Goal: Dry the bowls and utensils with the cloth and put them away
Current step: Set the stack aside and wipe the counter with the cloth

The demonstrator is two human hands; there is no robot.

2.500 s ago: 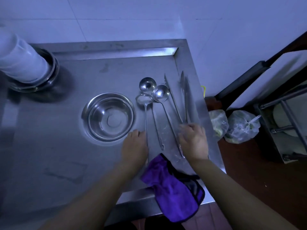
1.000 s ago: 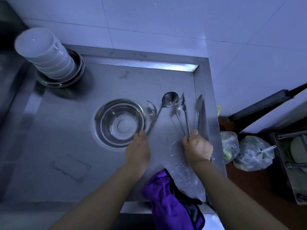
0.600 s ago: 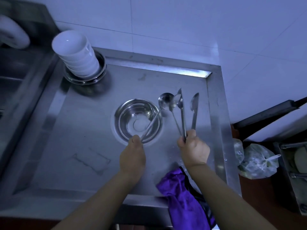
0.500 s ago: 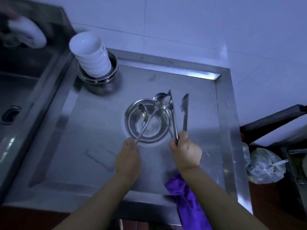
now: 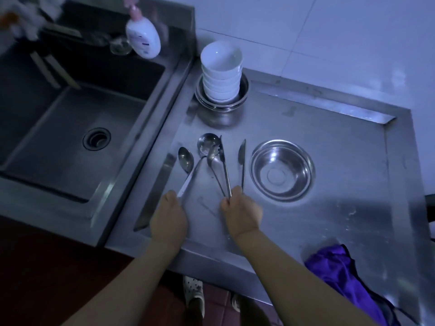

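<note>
Both hands are over the steel counter [image 5: 341, 208], side by side but apart, each closed on utensil handles. The left hand [image 5: 168, 220] grips the end of a ladle [image 5: 204, 143] handle, the ladle's round bowl pointing away toward the wall; a spoon [image 5: 186, 159] shows just left of that handle, and whether the same hand holds it too is hard to tell. The right hand [image 5: 242, 214] is clamped on a bunch of handles: a smaller spoon [image 5: 211, 156], a long flat utensil [image 5: 223, 158] and a knife [image 5: 242, 156], all fanning away from the fist. The heads of the ladle and the smaller spoon overlap. Just right of the knife a steel bowl [image 5: 282, 170] sits open side up on the counter, near the right hand but not touched. Farther back, beyond the utensil tips, a stack of white bowls [image 5: 221, 71] stands inside nested steel bowls [image 5: 221, 102], well apart from both hands. The purple cloth [image 5: 339, 267] lies crumpled at the counter's near right edge, partly hanging over it, to the right of the right forearm and out of either hand. Left of the counter is the sink [image 5: 70, 142] with its drain, and a white bottle [image 5: 143, 37] stands at its back rim
</note>
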